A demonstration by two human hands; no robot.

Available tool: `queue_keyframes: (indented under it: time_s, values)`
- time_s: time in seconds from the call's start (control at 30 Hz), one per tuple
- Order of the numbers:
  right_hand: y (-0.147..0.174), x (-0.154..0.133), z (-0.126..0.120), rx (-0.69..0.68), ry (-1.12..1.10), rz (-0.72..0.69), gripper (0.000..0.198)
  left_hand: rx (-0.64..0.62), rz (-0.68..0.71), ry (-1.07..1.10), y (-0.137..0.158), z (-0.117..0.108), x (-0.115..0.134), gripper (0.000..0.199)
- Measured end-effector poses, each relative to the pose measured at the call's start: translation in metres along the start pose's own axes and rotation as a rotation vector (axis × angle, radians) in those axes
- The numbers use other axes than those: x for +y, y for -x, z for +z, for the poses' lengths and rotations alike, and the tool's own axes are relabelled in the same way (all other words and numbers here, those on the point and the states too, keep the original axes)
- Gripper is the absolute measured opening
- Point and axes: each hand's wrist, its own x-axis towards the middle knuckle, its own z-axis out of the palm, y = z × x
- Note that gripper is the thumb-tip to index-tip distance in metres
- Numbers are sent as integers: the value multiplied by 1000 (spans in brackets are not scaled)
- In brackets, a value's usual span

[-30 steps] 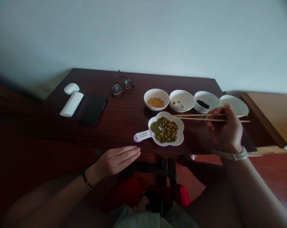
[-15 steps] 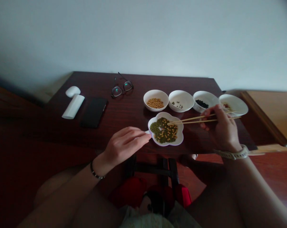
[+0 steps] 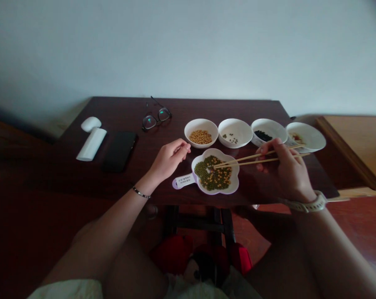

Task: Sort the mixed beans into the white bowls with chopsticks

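Left hand curled, right hand pinching

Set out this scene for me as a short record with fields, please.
Right hand: holds wooden chopsticks, tips at the mixed beans
Left hand: curled, apart from the dish handle
Flower-shaped dish: green and yellow beans, mixed
Row behind: four white bowls
Leftmost bowl: yellow beans
Third bowl from left: black pieces
Also on table: eyeglasses, flat black device

The right hand's grip holds chopsticks, their tips at the mixed beans in a flower-shaped dish on the worktop. The left hand's grip is near the dish's handle. Four white bowls stand in a row behind.
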Motion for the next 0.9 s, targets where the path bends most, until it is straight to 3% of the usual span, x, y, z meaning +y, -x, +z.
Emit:
queue_keyframes:
  time_s: [0.3, 0.47, 0.7, 0.9]
  values:
    - [-6, 4, 8, -42, 20, 6, 46, -218, 14, -80, -6, 1, -14, 47]
    - [-7, 6, 16, -108, 63, -7, 46, -266, 71, -151, -3, 0, -13, 36]
    - [-9, 11, 15, -92, 51, 4, 45, -263, 101, -175, -4, 0, -13, 30]
    - [-10, 12, 16, -142, 62, 36, 43, -190, 23, -140, -4, 2, -15, 39]
